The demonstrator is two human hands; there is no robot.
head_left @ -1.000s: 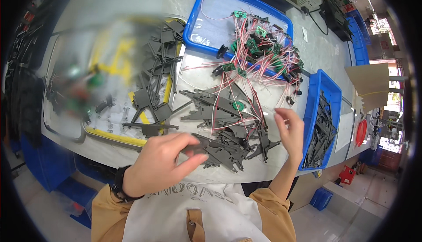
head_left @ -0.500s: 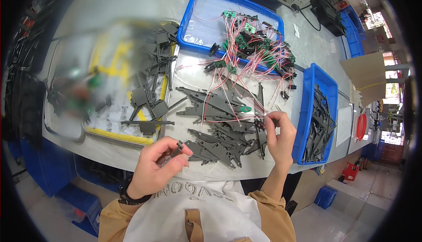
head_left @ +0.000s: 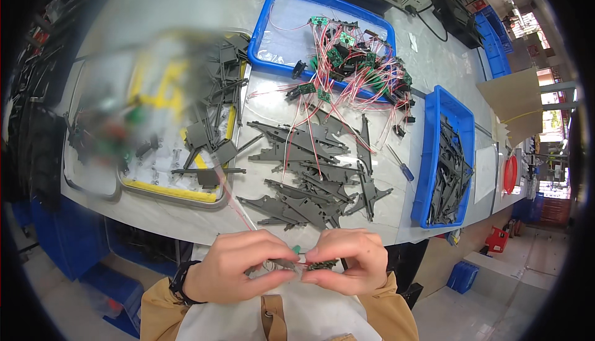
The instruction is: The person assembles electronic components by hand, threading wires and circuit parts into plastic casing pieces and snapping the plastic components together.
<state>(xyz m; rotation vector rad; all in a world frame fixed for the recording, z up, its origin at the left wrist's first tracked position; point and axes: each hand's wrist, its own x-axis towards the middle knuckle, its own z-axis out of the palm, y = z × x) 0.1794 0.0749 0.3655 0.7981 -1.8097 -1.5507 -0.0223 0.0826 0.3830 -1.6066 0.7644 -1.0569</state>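
"Just off the near edge of the table (head_left: 385, 228), what is happening?"
"The left hand (head_left: 238, 268) is pinching a dark grey part (head_left: 284, 263); the right hand (head_left: 350, 260) is pinching a small green board (head_left: 322, 265) just beside it."
"Are they touching?"
"The hands are hiding that. A pinkish wire (head_left: 249, 222) is trailing leftward."

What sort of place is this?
Likely an electronics assembly bench in a workshop or factory: wired green circuit boards heaped in and over a blue tray, a pile of dark grey parts, and a screwdriver on the tabletop.
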